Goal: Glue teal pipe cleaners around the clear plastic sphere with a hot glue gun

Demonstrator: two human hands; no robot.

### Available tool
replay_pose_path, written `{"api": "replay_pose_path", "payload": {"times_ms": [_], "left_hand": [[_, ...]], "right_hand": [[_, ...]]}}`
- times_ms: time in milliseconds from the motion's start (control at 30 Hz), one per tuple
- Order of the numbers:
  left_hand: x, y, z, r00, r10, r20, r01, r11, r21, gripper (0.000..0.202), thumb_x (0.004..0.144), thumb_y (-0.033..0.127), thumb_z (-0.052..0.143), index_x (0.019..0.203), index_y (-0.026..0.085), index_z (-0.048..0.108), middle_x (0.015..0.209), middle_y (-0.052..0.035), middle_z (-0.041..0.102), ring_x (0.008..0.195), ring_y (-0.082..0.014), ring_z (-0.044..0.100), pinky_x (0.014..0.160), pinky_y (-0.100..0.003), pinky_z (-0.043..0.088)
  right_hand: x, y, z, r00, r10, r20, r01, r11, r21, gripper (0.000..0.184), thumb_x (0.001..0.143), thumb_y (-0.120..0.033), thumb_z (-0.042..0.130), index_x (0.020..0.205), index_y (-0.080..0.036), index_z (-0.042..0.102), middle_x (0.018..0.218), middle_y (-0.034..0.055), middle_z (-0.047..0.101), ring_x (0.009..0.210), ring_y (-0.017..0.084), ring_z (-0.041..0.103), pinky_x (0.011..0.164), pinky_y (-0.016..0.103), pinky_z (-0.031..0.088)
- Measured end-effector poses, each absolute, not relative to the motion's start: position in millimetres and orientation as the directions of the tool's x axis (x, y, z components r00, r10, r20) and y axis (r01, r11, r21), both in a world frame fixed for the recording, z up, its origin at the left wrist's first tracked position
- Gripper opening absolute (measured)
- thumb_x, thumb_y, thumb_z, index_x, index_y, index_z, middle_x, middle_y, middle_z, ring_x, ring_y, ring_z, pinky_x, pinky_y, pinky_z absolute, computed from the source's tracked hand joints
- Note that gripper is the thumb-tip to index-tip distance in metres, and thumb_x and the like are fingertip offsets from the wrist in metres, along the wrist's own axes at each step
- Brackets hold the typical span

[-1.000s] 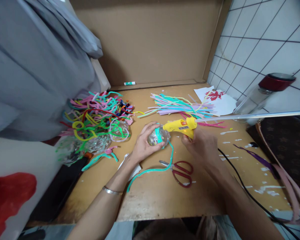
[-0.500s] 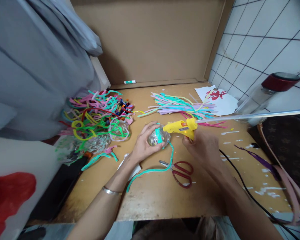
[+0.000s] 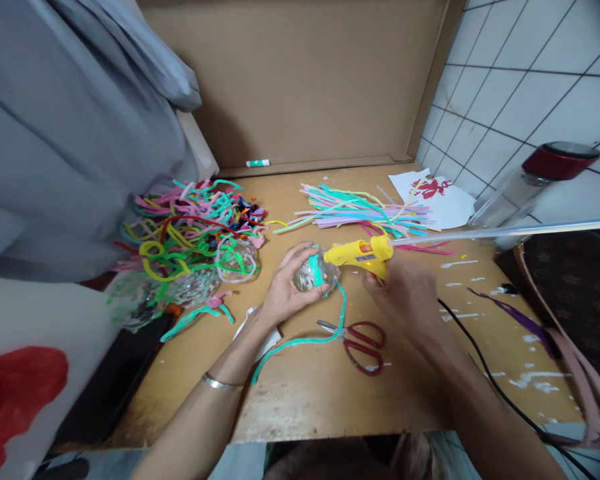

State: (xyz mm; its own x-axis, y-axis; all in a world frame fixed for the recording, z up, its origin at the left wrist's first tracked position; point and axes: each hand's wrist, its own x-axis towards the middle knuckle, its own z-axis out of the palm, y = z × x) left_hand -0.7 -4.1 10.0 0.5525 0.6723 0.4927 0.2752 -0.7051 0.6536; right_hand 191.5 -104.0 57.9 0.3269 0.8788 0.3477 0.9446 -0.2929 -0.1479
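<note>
My left hand (image 3: 285,287) is wrapped round a clear glittery ball (image 3: 314,273) at the middle of the wooden table (image 3: 305,393). A teal pipe cleaner (image 3: 305,337) crosses the ball and trails down toward me. My right hand (image 3: 403,290) grips a yellow glue gun (image 3: 360,253), its nozzle touching the ball's right side. A long clear glue stick (image 3: 505,231) juts out of the gun to the right, and a black cord (image 3: 485,373) runs off to the lower right.
Red-handled scissors (image 3: 363,343) lie just below my hands. A tangled heap of pipe cleaners and clear balls (image 3: 190,247) sits left, straight pipe cleaners (image 3: 360,213) behind. A red-lidded jar (image 3: 525,183), a printed paper (image 3: 437,197) and a bag strap (image 3: 575,353) are right. Grey cloth (image 3: 65,133) hangs left.
Almost nothing has changed. Both hands keep their grip, and the glue gun's nozzle stays against the ball; only the view shifts slightly.
</note>
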Motion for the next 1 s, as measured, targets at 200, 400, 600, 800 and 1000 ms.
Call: {"api": "replay_pose_path", "payload": {"times_ms": [200, 400, 600, 800, 1000], "left_hand": [[0, -5, 11, 0.55, 0.682, 0.482, 0.291, -0.698, 0.655, 0.06, 0.075, 0.039, 0.074, 0.129, 0.021, 0.056, 0.139, -0.0143, 0.054, 0.132, -0.0301, 0.049, 0.112, -0.05, 0.039], [-1, -4, 9, 0.55, 0.676, 0.49, 0.286, -0.704, 0.65, 0.06, 0.076, 0.04, 0.074, 0.129, 0.021, 0.056, 0.138, -0.0138, 0.054, 0.132, -0.0299, 0.049, 0.112, -0.05, 0.039], [-1, -4, 11, 0.554, 0.678, 0.483, 0.286, -0.7, 0.654, 0.06, 0.076, 0.04, 0.073, 0.13, 0.021, 0.055, 0.139, -0.014, 0.053, 0.132, -0.03, 0.048, 0.112, -0.05, 0.039], [0, -3, 9, 0.548, 0.674, 0.495, 0.269, -0.702, 0.659, 0.06, 0.075, 0.04, 0.074, 0.129, 0.02, 0.056, 0.138, -0.0141, 0.053, 0.132, -0.0292, 0.049, 0.113, -0.048, 0.038], [0, 0, 5, 0.53, 0.679, 0.509, 0.265, -0.702, 0.661, 0.061, 0.075, 0.04, 0.075, 0.128, 0.019, 0.055, 0.137, -0.0149, 0.054, 0.13, -0.0292, 0.05, 0.112, -0.048, 0.04]], "right_hand": [[192, -104, 58, 0.315, 0.882, 0.349, 0.949, -0.285, -0.137, 0.026, 0.08, -0.026, 0.052, 0.1, -0.016, 0.064, 0.068, 0.0071, 0.068, 0.061, 0.023, 0.062, 0.054, 0.028, 0.027], [193, -105, 60, 0.338, 0.873, 0.351, 0.941, -0.309, -0.136, 0.026, 0.079, -0.027, 0.051, 0.098, -0.016, 0.065, 0.066, 0.0068, 0.066, 0.06, 0.023, 0.061, 0.054, 0.028, 0.025], [192, -103, 59, 0.341, 0.882, 0.325, 0.939, -0.309, -0.147, 0.027, 0.078, -0.027, 0.052, 0.099, -0.016, 0.065, 0.07, 0.008, 0.069, 0.062, 0.024, 0.062, 0.054, 0.028, 0.026], [192, -100, 61, 0.405, 0.859, 0.314, 0.908, -0.337, -0.249, 0.028, 0.076, -0.032, 0.054, 0.096, -0.016, 0.066, 0.07, 0.0087, 0.068, 0.063, 0.024, 0.062, 0.055, 0.029, 0.031], [204, -89, 59, 0.469, 0.843, 0.262, 0.781, -0.258, -0.569, 0.033, 0.073, -0.045, 0.058, 0.089, -0.016, 0.061, 0.066, 0.0043, 0.063, 0.059, 0.019, 0.056, 0.054, 0.028, 0.036]]}}
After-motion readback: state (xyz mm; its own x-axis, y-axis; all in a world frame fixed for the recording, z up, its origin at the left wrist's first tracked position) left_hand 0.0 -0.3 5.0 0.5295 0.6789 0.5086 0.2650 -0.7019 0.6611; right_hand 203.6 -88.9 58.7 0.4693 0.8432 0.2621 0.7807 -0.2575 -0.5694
